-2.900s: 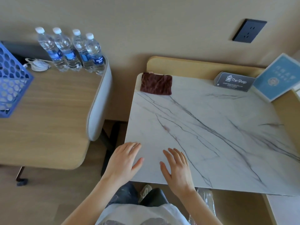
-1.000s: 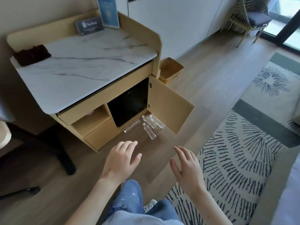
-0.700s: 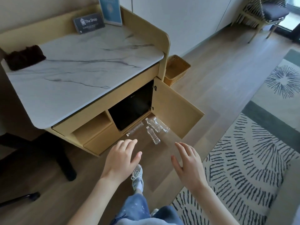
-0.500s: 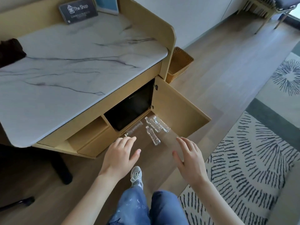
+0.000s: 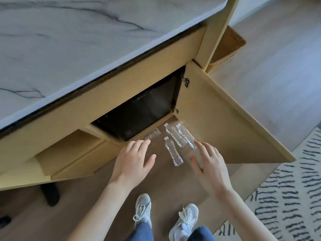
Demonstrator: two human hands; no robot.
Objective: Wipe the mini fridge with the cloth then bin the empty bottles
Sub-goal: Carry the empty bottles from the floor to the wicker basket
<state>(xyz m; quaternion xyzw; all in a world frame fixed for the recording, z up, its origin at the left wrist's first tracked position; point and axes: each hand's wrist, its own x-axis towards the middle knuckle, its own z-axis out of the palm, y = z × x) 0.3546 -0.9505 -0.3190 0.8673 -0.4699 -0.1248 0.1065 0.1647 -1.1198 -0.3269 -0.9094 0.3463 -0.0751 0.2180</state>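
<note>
Empty bottles (image 5: pixel 172 151) on the floor (image 5: pixel 86 206), between and just beyond left hand (image 5: pixel 132 160) and right hand (image 5: pixel 208 166), both hands released.

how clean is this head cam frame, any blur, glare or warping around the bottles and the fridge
Head view: wide-angle warping splays the marble top and the cabinet door outward; head view: the mini fridge is a dark panel with almost no detail; head view: the clear bottles read low-contrast on the floor, the one nearest the left hand smeared; the right hand looks sharp.
</note>
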